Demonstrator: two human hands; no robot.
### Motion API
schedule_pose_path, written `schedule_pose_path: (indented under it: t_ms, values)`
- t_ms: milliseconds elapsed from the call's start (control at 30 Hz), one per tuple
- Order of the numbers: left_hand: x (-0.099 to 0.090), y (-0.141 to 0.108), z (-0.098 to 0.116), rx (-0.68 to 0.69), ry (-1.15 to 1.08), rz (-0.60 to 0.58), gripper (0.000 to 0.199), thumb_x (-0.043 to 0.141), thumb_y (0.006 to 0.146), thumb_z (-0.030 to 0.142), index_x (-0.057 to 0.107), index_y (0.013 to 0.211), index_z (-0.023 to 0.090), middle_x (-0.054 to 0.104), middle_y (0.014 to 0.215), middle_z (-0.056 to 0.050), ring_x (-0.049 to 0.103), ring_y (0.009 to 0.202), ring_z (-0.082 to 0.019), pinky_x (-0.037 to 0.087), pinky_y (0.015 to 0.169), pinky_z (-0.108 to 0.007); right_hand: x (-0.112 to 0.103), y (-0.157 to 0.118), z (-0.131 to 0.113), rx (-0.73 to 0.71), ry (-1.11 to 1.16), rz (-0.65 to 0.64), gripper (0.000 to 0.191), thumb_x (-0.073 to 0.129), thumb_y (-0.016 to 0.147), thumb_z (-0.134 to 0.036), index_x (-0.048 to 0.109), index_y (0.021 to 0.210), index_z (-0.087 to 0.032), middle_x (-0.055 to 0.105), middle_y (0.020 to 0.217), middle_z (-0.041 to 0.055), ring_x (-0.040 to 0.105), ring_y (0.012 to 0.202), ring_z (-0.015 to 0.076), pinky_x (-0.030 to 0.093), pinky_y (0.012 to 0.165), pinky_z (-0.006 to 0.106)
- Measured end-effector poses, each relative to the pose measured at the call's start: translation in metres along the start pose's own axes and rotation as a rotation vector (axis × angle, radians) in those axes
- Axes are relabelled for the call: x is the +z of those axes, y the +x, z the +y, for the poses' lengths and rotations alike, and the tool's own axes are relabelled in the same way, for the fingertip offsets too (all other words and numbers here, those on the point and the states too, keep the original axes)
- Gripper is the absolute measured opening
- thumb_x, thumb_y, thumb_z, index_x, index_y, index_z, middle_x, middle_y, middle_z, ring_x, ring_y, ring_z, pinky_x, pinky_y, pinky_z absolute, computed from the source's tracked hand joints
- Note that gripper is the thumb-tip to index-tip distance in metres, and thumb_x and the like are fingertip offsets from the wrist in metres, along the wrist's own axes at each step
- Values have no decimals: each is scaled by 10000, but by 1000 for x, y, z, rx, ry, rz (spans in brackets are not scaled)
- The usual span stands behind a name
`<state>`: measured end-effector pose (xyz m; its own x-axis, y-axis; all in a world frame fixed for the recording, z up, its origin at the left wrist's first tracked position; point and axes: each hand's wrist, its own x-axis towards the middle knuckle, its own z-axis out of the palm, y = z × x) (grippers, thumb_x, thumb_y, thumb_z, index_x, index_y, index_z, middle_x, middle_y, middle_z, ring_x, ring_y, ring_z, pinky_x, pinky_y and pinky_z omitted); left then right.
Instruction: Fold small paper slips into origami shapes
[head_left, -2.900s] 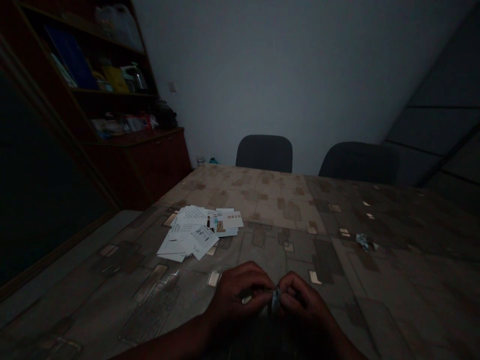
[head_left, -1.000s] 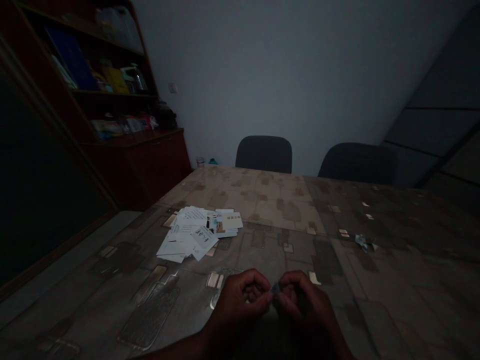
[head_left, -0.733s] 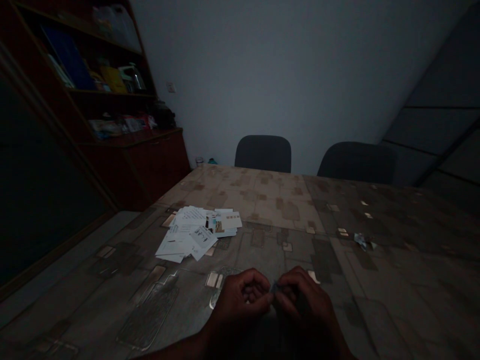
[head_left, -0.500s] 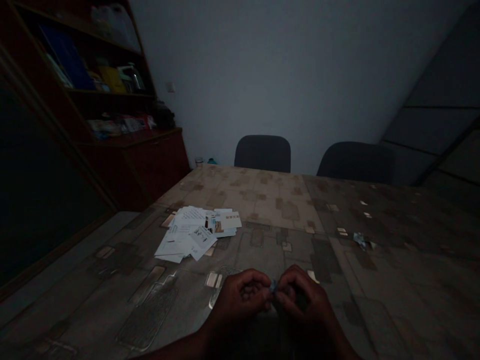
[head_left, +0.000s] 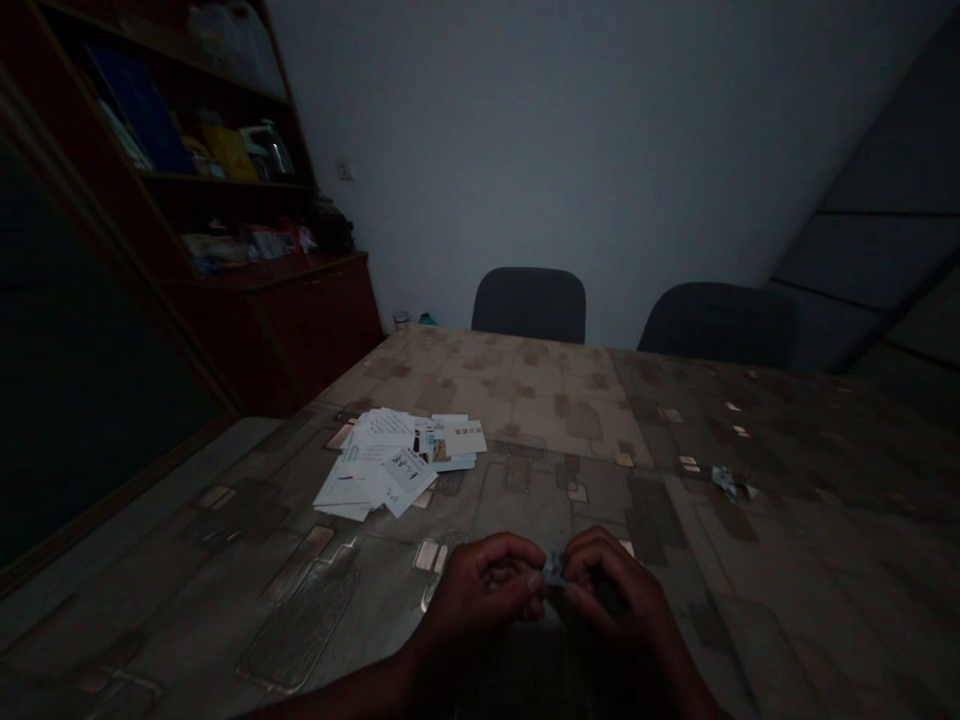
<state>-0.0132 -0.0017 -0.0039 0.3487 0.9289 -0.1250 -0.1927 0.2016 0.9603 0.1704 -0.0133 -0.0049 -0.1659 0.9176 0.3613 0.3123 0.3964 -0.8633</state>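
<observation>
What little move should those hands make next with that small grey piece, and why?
I'd perhaps have the right hand gently ease open the small grey piece while the left hand steadies it: it looks crumpled, and both hands have their fingers at it.

Table [head_left: 517, 390] under patterned brown-beige cover [head_left: 480, 520], rectangle motif. Loose pile of overlapping printed white cards [head_left: 371, 465], toward left edge. Small crumpled grey scrap [head_left: 724, 482], well apart from cards, much farther from left edge, inboard of far edge.

Small grey scrap [head_left: 553, 569]; crumpled; pinched between both hands [head_left: 484, 588] [head_left: 621, 585]
</observation>
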Motion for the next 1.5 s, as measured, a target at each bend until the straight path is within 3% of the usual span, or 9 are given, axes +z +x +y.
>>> schedule_pose_path:
  t_ms: [233, 400, 533, 667, 833, 1167, 1333, 1433, 1500]
  values:
    - [4, -5, 7, 64, 279, 69, 105, 685, 716, 245, 703, 721, 142, 667, 653, -29, 591, 635, -158, 424, 608, -239, 4, -3, -1, 87, 65, -16, 48, 594, 783, -189, 571, 746, -210, 553, 741, -4, 523, 668, 155, 405, 620, 247]
    - [6, -9, 14, 126, 394, 90, 88, 677, 723, 224, 703, 675, 154, 658, 643, -21, 572, 633, -154, 419, 616, -237, 4, -3, -1, 259, 117, 0, 87, 654, 751, -275, 610, 784, -208, 544, 652, -28, 500, 624, 156, 371, 592, 243]
    - [3, -8, 12, 94, 312, 62, 117, 683, 756, 270, 721, 752, 159, 660, 659, -18, 563, 630, -149, 420, 602, -234, -2, -1, -5, 379, 235, -68, 235, 696, 751, -418, 619, 718, -198, 536, 627, -24, 487, 607, 154, 364, 564, 237]
    - [2, -7, 13, 38, 85, -9, 194, 747, 741, 320, 717, 840, 156, 653, 691, -4, 569, 629, -122, 421, 597, -206, -7, -2, -9, 474, 344, -110, 315, 719, 735, -498, 642, 748, -193, 579, 677, 1, 518, 655, 171, 393, 597, 245]
    - [2, -6, 14, 1, -76, -128, 250, 820, 690, 318, 714, 835, 145, 662, 710, -4, 586, 637, -100, 444, 622, -192, -6, -2, -12, 500, 440, -127, 308, 748, 714, -482, 636, 714, -195, 580, 663, -9, 522, 651, 161, 407, 623, 246]
    - [2, -3, 18, -38, -123, -131, 263, 834, 673, 334, 709, 801, 140, 656, 683, 3, 590, 624, -98, 448, 619, -194, -1, -1, -10, 593, 642, -124, 286, 808, 675, -410, 642, 696, -178, 580, 625, -25, 493, 582, 117, 380, 577, 216]
    - [0, -6, 15, 99, 110, -66, 253, 775, 736, 337, 711, 895, 150, 674, 761, -21, 611, 721, -138, 461, 681, -220, -1, -4, -8, 558, 606, -154, 326, 814, 665, -454, 646, 698, -177, 567, 628, -25, 495, 603, 118, 371, 577, 211]
    - [-1, -7, 14, 258, 316, -7, 185, 746, 766, 282, 715, 904, 163, 678, 783, -27, 604, 723, -144, 464, 676, -226, -1, -5, -9, 548, 555, -178, 389, 809, 650, -516, 631, 701, -175, 544, 617, -32, 472, 589, 114, 360, 562, 209]
    - [-2, -6, 16, 384, 412, -44, 130, 715, 799, 267, 722, 885, 169, 676, 777, -28, 603, 708, -139, 459, 657, -219, -1, -4, -9, 534, 525, -205, 421, 804, 638, -546, 613, 693, -174, 530, 613, -35, 462, 584, 114, 362, 564, 214]
